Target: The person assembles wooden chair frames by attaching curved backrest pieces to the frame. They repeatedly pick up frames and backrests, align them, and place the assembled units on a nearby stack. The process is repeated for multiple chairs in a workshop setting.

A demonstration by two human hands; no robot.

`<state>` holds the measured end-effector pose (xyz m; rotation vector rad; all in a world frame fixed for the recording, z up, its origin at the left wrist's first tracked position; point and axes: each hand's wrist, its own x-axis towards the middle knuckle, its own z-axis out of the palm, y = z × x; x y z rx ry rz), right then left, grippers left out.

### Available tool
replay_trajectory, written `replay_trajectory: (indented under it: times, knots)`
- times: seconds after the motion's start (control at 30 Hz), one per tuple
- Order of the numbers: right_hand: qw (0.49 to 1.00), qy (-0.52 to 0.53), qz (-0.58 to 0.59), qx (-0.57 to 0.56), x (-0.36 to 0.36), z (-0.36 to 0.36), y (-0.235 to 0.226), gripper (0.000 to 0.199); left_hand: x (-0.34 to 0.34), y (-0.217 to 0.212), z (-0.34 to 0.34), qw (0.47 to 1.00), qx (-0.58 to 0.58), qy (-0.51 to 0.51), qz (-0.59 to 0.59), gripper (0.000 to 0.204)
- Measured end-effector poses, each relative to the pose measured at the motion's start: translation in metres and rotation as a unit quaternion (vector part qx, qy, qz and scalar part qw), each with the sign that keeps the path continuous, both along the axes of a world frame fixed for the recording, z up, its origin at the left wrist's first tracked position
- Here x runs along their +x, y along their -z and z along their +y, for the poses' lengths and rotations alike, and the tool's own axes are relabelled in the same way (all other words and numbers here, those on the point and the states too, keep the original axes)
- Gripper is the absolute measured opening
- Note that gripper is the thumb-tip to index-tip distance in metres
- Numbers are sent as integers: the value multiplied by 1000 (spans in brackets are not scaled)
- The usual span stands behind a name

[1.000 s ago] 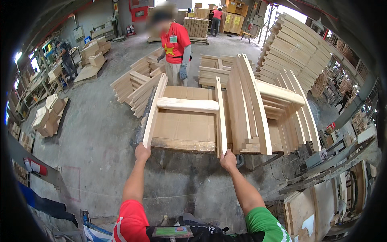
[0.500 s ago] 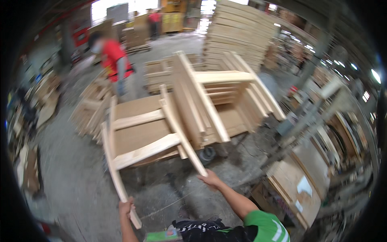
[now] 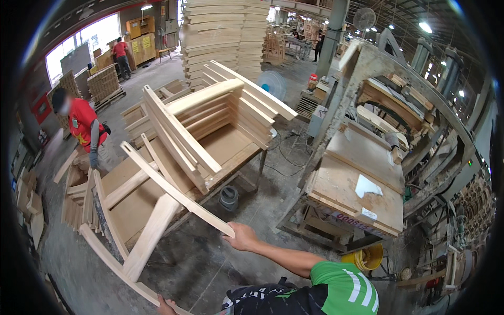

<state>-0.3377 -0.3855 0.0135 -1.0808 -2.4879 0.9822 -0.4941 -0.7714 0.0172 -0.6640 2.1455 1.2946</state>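
A pale unfinished wooden frame (image 3: 152,233), like part of a chair, has two long curved posts joined by a wide crosspiece. My right hand (image 3: 242,237) is closed round the near end of its right post. At the lower edge, my left hand (image 3: 167,307) grips the near end of the left post, partly cut off by the picture. The frame slants up over the front of a low table (image 3: 231,157). Beneath and behind it lies another similar frame (image 3: 109,215). Stacked wooden frames (image 3: 181,134) stand farther back on that table.
To the right stands a large machine with a worn wooden bed (image 3: 341,191). A yellow bucket (image 3: 367,257) is below it, and a dark bucket (image 3: 228,198) sits by the table. A co-worker in red (image 3: 84,123) stands at the left. Tall timber stacks (image 3: 226,42) rise behind.
My view has swung right, bringing the machine nearer the middle. The held frame has moved toward me and tilted, apart from the frame on the table. Both hands keep their grip.
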Motion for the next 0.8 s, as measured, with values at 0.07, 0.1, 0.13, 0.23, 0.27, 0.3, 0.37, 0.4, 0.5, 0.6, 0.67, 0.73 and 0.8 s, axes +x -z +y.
replay_trajectory:
  times: [0.07,0.1,0.13,0.23,0.27,0.3,0.37,0.4,0.5,0.6,0.67,0.73,0.8]
  knots:
    - [998,-6,56,27,23,-10,-23,43,26,-32,11,998,-20,-36,45,62]
    - [996,-7,83,43,36,-14,-33,43,36,-38,12,996,-28,-53,67,62]
    - [991,-3,120,54,49,-19,-39,43,40,-32,8,992,6,-75,103,58]
    - [976,17,199,90,98,-29,-54,44,29,-1,10,962,110,-136,208,46]
    - [973,24,208,102,117,-34,-57,45,28,7,8,946,143,-158,244,43]
    - [970,39,209,118,144,-39,-57,45,30,20,8,930,181,-173,270,40]
    - [968,82,202,127,199,-47,-43,47,50,33,1,926,218,-103,290,42]
    - [966,100,200,129,226,-52,-34,47,65,37,-5,922,234,-71,301,44]
    - [959,202,188,63,316,-72,-18,47,120,40,-5,919,257,11,298,39]
    - [923,350,154,-42,404,-92,10,43,175,30,21,933,175,125,288,32]
    - [886,437,152,-22,473,-107,41,40,224,12,63,918,223,200,259,24]
    - [851,501,156,-34,530,-135,61,38,258,5,85,894,246,294,235,22]
    - [811,564,153,-21,575,-162,65,36,285,13,111,885,224,353,205,24]
